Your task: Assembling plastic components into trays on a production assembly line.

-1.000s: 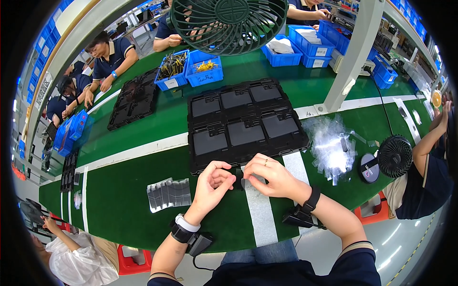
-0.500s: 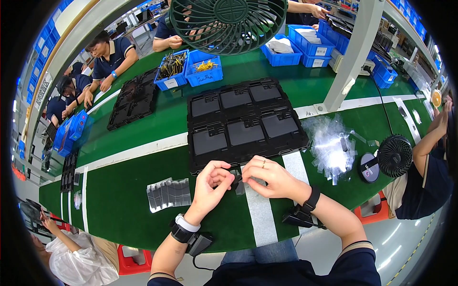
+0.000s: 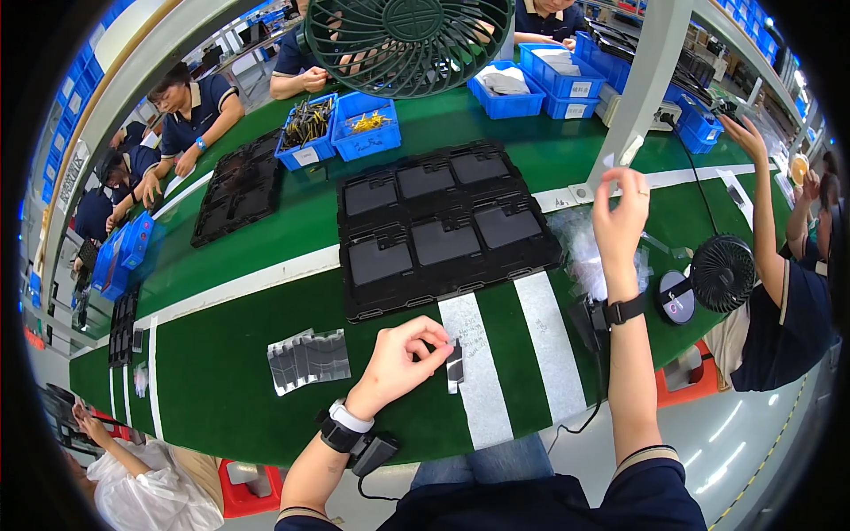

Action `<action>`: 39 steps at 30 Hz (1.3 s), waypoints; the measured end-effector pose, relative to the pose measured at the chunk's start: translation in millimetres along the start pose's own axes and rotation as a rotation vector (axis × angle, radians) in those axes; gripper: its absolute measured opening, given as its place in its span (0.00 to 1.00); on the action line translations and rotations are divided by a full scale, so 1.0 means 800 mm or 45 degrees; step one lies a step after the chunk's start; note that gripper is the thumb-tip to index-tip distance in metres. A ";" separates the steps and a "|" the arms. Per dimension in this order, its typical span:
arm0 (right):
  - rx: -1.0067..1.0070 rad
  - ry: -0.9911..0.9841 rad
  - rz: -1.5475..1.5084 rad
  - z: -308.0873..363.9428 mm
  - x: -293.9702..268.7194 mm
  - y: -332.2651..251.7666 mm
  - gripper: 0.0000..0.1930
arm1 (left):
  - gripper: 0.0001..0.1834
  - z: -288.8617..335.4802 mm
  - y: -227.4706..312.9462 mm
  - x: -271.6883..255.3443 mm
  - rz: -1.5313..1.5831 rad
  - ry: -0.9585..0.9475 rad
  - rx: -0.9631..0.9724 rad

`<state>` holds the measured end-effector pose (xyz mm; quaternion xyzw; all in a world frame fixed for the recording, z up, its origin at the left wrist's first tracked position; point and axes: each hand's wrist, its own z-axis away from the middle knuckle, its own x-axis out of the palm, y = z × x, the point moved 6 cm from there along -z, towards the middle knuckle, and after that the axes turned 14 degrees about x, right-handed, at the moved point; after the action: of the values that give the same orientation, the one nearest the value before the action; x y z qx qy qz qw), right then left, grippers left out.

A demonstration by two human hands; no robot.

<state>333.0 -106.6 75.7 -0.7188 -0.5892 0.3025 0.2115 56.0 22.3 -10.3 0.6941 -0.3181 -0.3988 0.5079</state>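
Note:
My left hand [image 3: 403,358] is closed in a pinch above the green table, holding a small black adhesive strip [image 3: 455,365] with a pale lower end. Raised to the right, my right hand [image 3: 622,212] pinches what looks like a small pale piece of film [image 3: 609,161] at its fingertips. Below and partly behind that hand lies a heap of clear film pieces [image 3: 580,252]. To the left of my left hand rests a sheet of black strips [image 3: 310,361] on clear backing. A black tray [image 3: 452,281] with dark flat rectangular panels in its compartments sits ahead of my hands.
A dark fan [image 3: 409,40] hangs over the far side. Blue bins [image 3: 367,140] stand behind the tray, and a grey post [image 3: 651,97] rises at right. Near my right arm is a small black fan [image 3: 722,274]. Co-workers sit around the table [image 3: 221,372].
My right hand has moved away from my left, up and to the right, with a pale film piece at its fingertips. My left hand keeps the black strip, which now shows more fully.

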 end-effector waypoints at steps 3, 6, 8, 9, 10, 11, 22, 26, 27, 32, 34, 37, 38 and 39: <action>0.262 -0.698 1.094 0.030 0.043 0.091 0.06 | 0.06 -0.005 0.003 0.008 -0.248 -0.077 0.141; 0.148 -0.565 0.928 0.035 0.045 0.063 0.06 | 0.07 -0.006 0.016 0.002 -0.492 -0.076 0.250; 0.093 -0.570 0.737 0.033 0.049 0.052 0.07 | 0.08 -0.004 0.016 0.001 -0.495 -0.053 0.273; 0.042 -0.570 0.549 0.032 0.049 0.046 0.08 | 0.08 -0.004 0.017 0.000 -0.498 -0.033 0.297; 0.043 -0.571 0.551 0.035 0.052 0.050 0.08 | 0.08 -0.003 0.016 0.000 -0.496 -0.035 0.296; 0.038 -0.658 0.461 0.043 0.060 0.057 0.09 | 0.08 -0.003 0.014 0.001 -0.525 -0.073 0.306; 0.023 -0.643 0.334 0.046 0.064 0.040 0.11 | 0.08 -0.003 0.015 0.004 -0.561 -0.118 0.262; -0.040 -0.660 0.202 0.052 0.066 0.035 0.11 | 0.09 -0.004 0.014 -0.001 -0.466 -0.022 0.256; -0.038 -0.660 0.203 0.052 0.066 0.035 0.11 | 0.09 -0.006 0.018 0.000 -0.460 -0.059 0.266; -0.074 -0.690 0.114 0.054 0.067 0.025 0.10 | 0.10 -0.003 0.021 -0.003 -0.624 -0.079 0.300; -0.100 -0.685 0.090 0.056 0.070 0.027 0.10 | 0.10 -0.004 0.018 -0.004 -0.661 -0.043 0.309; -0.137 -0.681 0.037 0.057 0.070 0.023 0.10 | 0.10 -0.006 0.019 0.000 -0.660 -0.081 0.285; -0.147 -0.683 0.006 0.057 0.069 0.019 0.10 | 0.11 -0.007 0.022 0.006 -0.622 -0.101 0.296; -0.148 -0.679 0.001 0.056 0.069 0.013 0.10 | 0.11 -0.007 0.022 0.012 -0.579 -0.140 0.311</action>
<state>316.5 -57.4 26.4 -0.6248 -0.6402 0.4469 0.0070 64.7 12.1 5.7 0.7813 -0.2267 -0.4984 0.2996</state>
